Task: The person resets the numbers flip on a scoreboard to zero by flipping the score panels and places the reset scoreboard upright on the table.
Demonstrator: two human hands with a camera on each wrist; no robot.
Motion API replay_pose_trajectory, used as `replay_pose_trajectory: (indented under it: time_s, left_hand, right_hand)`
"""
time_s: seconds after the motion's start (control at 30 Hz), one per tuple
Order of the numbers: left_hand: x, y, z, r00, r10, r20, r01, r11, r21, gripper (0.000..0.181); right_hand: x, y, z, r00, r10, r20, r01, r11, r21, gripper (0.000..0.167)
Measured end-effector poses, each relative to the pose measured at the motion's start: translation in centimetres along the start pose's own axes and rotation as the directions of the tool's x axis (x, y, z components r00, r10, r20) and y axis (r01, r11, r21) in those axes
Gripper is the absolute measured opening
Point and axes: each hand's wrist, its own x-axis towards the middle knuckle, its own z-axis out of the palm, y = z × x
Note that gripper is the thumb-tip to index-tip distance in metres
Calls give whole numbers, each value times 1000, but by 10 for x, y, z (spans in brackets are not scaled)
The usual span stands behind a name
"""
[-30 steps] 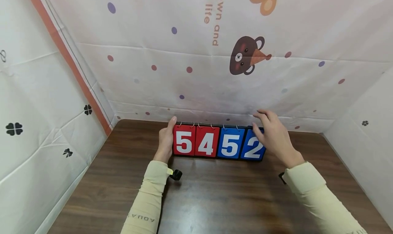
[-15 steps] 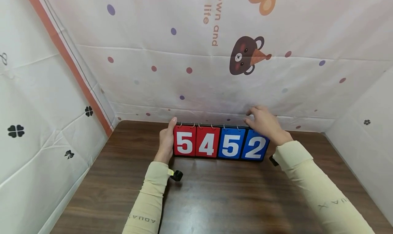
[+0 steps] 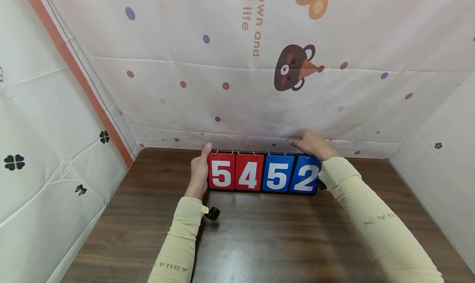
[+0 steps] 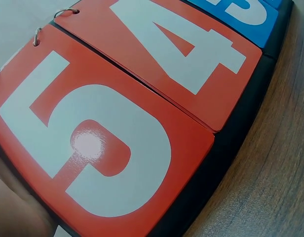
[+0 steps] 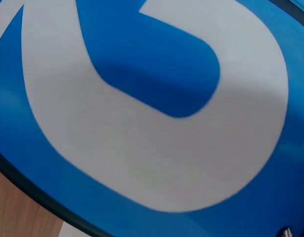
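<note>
A flip scoreboard [image 3: 263, 192] with a black frame stands near the back of the table, showing 5 and 4 on red cards and 5 and 2 on blue cards. My left hand [image 3: 200, 169] grips its left end, the thumb pointing up along the edge. At the top right, my right hand [image 3: 313, 145] reaches over the board, its fingers partly hidden behind it; whether they hold anything cannot be told. The red 5 card [image 4: 142, 128] fills much of the left wrist view. Very close in the right wrist view is the blue 2 card [image 5: 142, 148].
The brown wooden table [image 3: 252, 237] extends in front of the board. Just behind it hangs a pale printed cloth [image 3: 167, 105] with dots and a bear, and another cloth [image 3: 41, 130] covers the left side. Metal rings [image 3: 254, 153] hold the cards along the top.
My right hand has moved left and back, from in front of the blue 2 card to over the board's top edge. The left hand keeps its grip; the digits are unchanged.
</note>
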Motion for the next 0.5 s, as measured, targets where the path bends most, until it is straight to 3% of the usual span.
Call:
replay_pose_trajectory:
  time_s: [0.23, 0.37, 0.5]
  left_hand:
    - [-2, -1, -3, 1000, 12, 3, -12, 1000, 0, 55]
    - [-2, -4, -3, 1000, 6, 13, -6, 1000, 5, 57]
    - [-3, -8, -3, 1000, -6, 15, 5, 1000, 10, 57]
  right_hand:
    - [-2, -2, 7, 986, 163, 44, -163, 987, 2, 71]
    - [-1, -2, 7, 961, 191, 199, -189, 982, -29, 72]
    - [-4, 0, 4, 914, 241, 326, -257, 966, 5, 86]
